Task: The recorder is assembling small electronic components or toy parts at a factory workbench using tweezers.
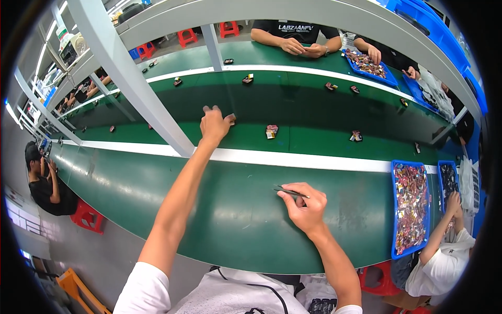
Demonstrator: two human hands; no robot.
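My left hand (213, 127) reaches over the white rail onto the dark green conveyor belt. Its thumb side meets a small brownish part (232, 120), blurred and partly hidden, which it seems to pinch. Above the near green worktop my right hand (306, 207) is closed on a pair of dark tweezers (293, 193), whose tips point left with nothing visible between them. To the right of my left hand lies a small assembly (271, 131) with pink and yellow-white bits on the belt. A similar assembly (356, 136) rests further right.
A blue tray (393, 209) heaped with small parts stands at the worktop's right, beside another blue tray (440, 172) where a co-worker's hands (454, 204) work. A grey post (130, 78) rises left of my arm. Across the belt, co-workers' hands (303, 48) handle parts.
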